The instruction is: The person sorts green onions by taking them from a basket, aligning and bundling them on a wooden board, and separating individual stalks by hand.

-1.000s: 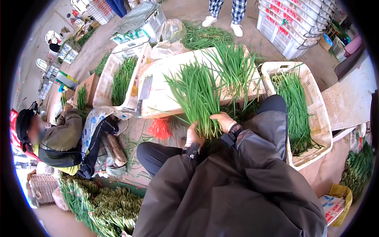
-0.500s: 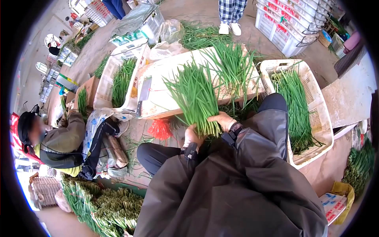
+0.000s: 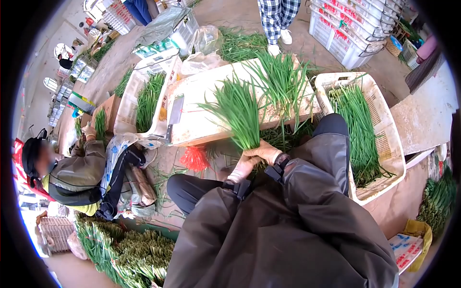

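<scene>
A bunch of green stalks (image 3: pixel 237 110) stands above the near edge of the white board (image 3: pixel 197 103), its leafy tips fanned up and left. My left hand (image 3: pixel 244 167) and my right hand (image 3: pixel 264 151) are closed together round its lower end, fingers overlapping. Behind the bunch, a second loose pile of stalks (image 3: pixel 284 84) lies on the board's right part. The knife (image 3: pixel 175 115) rests at the left end of the board, handle toward me. A bundle of red strings (image 3: pixel 195 158) hangs below the board's front edge.
White crates with stalks stand left (image 3: pixel 126 108) and right (image 3: pixel 394 153) of the board. A co-worker (image 3: pixel 77 173) sits at the left. Someone in checked trousers (image 3: pixel 278 19) stands beyond the board, near stacked crates (image 3: pixel 336 36). Cut bundles (image 3: pixel 139 252) lie at lower left.
My hands have come together, and the bunch between them is narrower and more upright. The person in checked trousers has stepped closer, and the co-worker's hand has moved.
</scene>
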Tool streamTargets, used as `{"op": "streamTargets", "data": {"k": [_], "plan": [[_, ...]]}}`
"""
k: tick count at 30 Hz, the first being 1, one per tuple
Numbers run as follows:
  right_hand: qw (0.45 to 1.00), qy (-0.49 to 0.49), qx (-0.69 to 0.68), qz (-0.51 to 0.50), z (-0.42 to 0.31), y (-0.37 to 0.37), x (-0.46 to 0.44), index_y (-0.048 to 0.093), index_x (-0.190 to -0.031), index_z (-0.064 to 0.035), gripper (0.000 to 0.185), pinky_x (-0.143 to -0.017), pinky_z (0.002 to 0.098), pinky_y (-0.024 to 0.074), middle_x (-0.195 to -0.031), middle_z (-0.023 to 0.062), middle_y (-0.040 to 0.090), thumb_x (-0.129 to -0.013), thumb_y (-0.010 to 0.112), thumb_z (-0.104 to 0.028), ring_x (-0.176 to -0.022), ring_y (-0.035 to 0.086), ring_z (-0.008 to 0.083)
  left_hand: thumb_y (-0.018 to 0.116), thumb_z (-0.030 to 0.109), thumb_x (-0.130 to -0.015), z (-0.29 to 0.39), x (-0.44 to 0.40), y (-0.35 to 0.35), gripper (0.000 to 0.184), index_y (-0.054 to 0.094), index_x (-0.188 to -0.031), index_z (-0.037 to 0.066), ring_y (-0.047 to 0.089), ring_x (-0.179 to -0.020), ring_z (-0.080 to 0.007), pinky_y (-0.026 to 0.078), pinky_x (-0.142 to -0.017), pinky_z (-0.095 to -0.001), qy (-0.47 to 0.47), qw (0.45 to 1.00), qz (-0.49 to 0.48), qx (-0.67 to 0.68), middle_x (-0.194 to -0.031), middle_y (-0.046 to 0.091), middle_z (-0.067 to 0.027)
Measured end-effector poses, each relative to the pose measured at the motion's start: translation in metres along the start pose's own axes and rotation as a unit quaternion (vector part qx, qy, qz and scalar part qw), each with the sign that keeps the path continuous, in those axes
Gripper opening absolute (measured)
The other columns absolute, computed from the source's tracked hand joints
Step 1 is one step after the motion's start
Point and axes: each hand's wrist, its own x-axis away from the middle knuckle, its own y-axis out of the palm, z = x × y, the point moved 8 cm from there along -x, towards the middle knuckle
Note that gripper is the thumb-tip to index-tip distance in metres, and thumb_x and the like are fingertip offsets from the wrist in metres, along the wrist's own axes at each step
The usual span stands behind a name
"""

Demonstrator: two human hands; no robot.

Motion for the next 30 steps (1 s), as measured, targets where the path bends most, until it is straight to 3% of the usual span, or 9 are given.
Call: {"op": "streamTargets", "data": {"k": [3, 5, 7, 11, 15, 17, 20, 25, 30], "plan": [[0.999, -0.017, 0.037, 0.031, 0.0, -0.011, -0.006, 0.06, -0.135, -0.0044, 0.055, -0.091, 0.0371, 0.0554, -0.117, 0.0084, 0.07, -0.085, 0.082, -0.004, -0.107, 0.066, 0.0223, 0.064, 0.006, -0.097, 0.025, 0.007, 0.008, 0.058, 0.04, -0.149, -0.003, 0.064, -0.117, -0.0246, 0.053, -0.101, -0.0377, 0.074, 0.979, -0.002, -0.19, -0.132, 0.061, -0.0161], [0.997, 0.018, -0.068, -0.003, 0.002, -0.016, -0.006, 0.066, -0.127, -0.0031, 0.044, -0.077, 0.0337, 0.0599, -0.114, 0.0101, 0.072, -0.086, 0.079, -0.003, -0.097, 0.071, 0.0213, 0.068, 0.009, -0.094, 0.048, 0.016, 0.012, 0.053, 0.05, -0.144, -0.002, 0.066, -0.112, -0.024, 0.054, -0.098, -0.0371, 0.041, 0.998, 0.035, 0.011, -0.126, 0.066, -0.014], [0.995, 0.042, -0.086, -0.004, 0.0, -0.024, -0.004, 0.073, -0.113, -0.0036, 0.031, -0.083, 0.035, 0.057, -0.098, 0.0062, 0.075, -0.084, 0.081, -0.007, -0.087, 0.071, 0.0198, 0.069, 0.012, -0.093, 0.06, 0.021, 0.004, 0.049, 0.057, -0.138, -0.002, 0.067, -0.108, -0.0237, 0.055, -0.095, -0.0365, 0.034, 0.978, 0.102, 0.18, -0.122, 0.069, -0.0133], [0.999, -0.015, 0.011, 0.044, -0.007, -0.036, -0.007, 0.074, -0.112, -0.0007, 0.03, -0.08, 0.0345, 0.0565, -0.096, 0.0074, 0.076, -0.083, 0.08, -0.002, -0.084, 0.072, 0.0208, 0.07, 0.027, -0.096, 0.038, 0.036, -0.049, 0.046, 0.062, -0.134, 0.001, 0.069, -0.103, -0.0263, 0.057, -0.087, -0.0402, -0.041, 0.945, 0.306, 0.106, -0.12, 0.07, -0.0142], [0.992, -0.052, 0.068, 0.095, -0.018, -0.027, 0.01, 0.07, -0.118, -0.0011, 0.045, -0.088, 0.0346, 0.0536, -0.105, 0.008, 0.075, -0.074, 0.079, 0.002, -0.098, 0.069, 0.0213, 0.072, 0.04, -0.096, 0.041, 0.024, -0.016, 0.057, 0.058, -0.137, 0.003, 0.065, -0.107, -0.0273, 0.056, -0.085, -0.0475, -0.114, 0.964, 0.179, 0.162, -0.127, 0.067, -0.0154], [0.951, -0.113, 0.245, 0.15, -0.029, -0.029, 0.013, 0.063, -0.126, -0.0015, 0.062, -0.093, 0.0372, 0.0533, -0.111, 0.0148, 0.073, -0.068, 0.083, -0.009, -0.103, 0.07, 0.0289, 0.072, 0.045, -0.095, 0.047, 0.02, -0.003, 0.063, 0.056, -0.138, 0.001, 0.064, -0.11, -0.0287, 0.055, -0.085, -0.051, -0.1, 0.976, 0.166, 0.099, -0.13, 0.065, -0.0163], [0.903, -0.139, 0.353, 0.201, -0.031, -0.025, 0.024, 0.052, -0.14, -0.0066, 0.079, -0.096, 0.0438, 0.0532, -0.112, 0.0233, 0.071, -0.068, 0.082, -0.023, -0.108, 0.068, 0.0423, 0.069, 0.034, -0.098, 0.045, 0.006, -0.005, 0.053, 0.057, -0.136, -0.002, 0.065, -0.112, -0.0276, 0.054, -0.089, -0.0449, -0.073, 0.971, 0.18, 0.141, -0.131, 0.065, -0.016], [0.879, -0.107, 0.414, 0.212, -0.032, -0.014, 0.034, 0.045, -0.146, -0.0102, 0.08, -0.096, 0.0448, 0.0534, -0.115, 0.0239, 0.07, -0.074, 0.078, -0.024, -0.11, 0.067, 0.0423, 0.053, 0.027, -0.105, 0.022, -0.026, -0.025, 0.048, 0.051, -0.144, -0.001, 0.058, -0.129, -0.0334, 0.044, -0.112, -0.0471, -0.033, 0.928, 0.197, 0.315, -0.142, 0.06, -0.0173], [0.901, -0.138, 0.36, 0.199, -0.019, -0.019, 0.031, 0.05, -0.143, -0.0094, 0.079, -0.097, 0.0437, 0.0532, -0.116, 0.0234, 0.071, -0.071, 0.081, -0.021, -0.112, 0.068, 0.0403, 0.036, 0.063, -0.105, 0.057, -0.015, -0.024, 0.076, 0.042, -0.152, 0.004, 0.045, -0.141, -0.0421, 0.031, -0.12, -0.0604, -0.058, 0.887, 0.221, 0.4, -0.155, 0.047, -0.018]]}}
